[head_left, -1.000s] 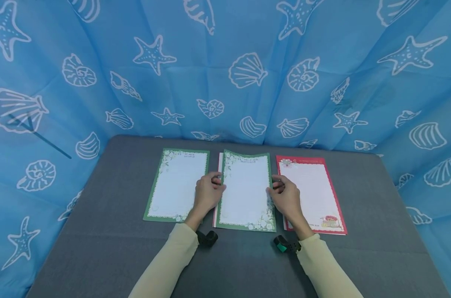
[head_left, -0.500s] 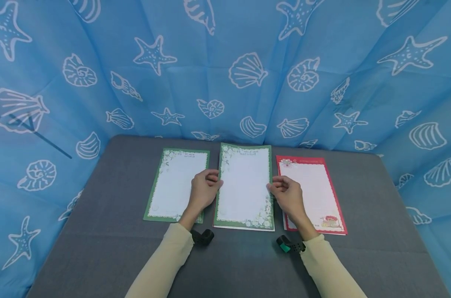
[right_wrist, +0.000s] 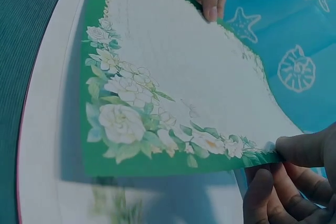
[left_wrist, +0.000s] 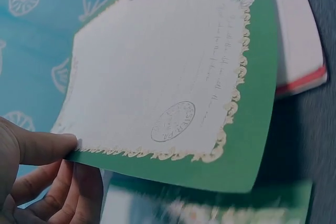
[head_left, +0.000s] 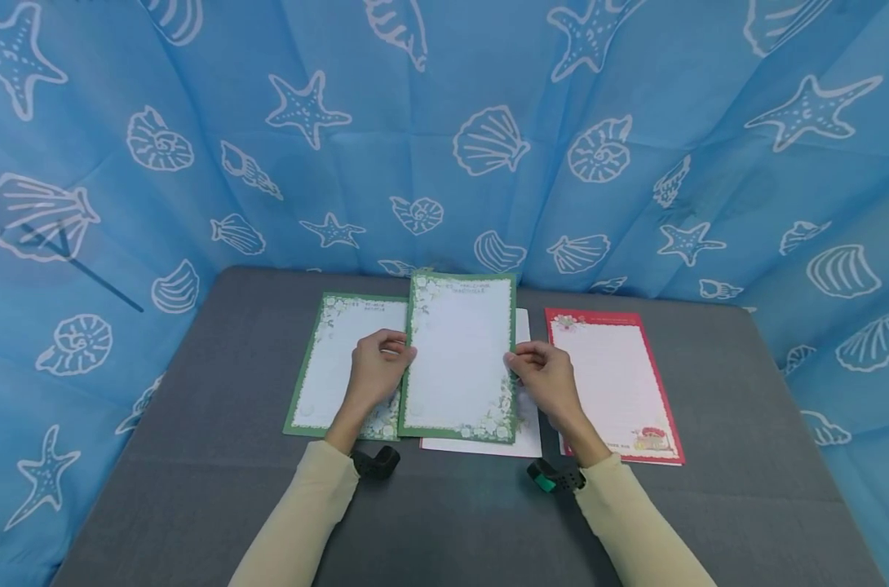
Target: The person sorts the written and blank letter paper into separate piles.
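Both hands hold one green-bordered sheet of paper (head_left: 459,359) by its side edges, raised above the table. On its left edge, the left hand (head_left: 378,367) pinches with the thumb on top and fingers beneath. The right hand (head_left: 547,375) pinches the right edge the same way. White flowers fill one corner of the sheet, as the right wrist view shows. Partly under its left side lies another green-bordered sheet (head_left: 334,367). A white sheet (head_left: 528,424) on a stack shows from beneath its right side.
To the right lies a stack of red-bordered paper (head_left: 613,383). Everything rests on a grey cloth-covered table (head_left: 195,456). Behind the table hangs a blue curtain (head_left: 371,179) with shells and starfish. Each wrist wears a black camera band.
Both hands have lifted the green-bordered sheet off the middle stack and carried it left and slightly away. The white sheet beneath is now uncovered, and the left green-bordered sheet is partly covered.
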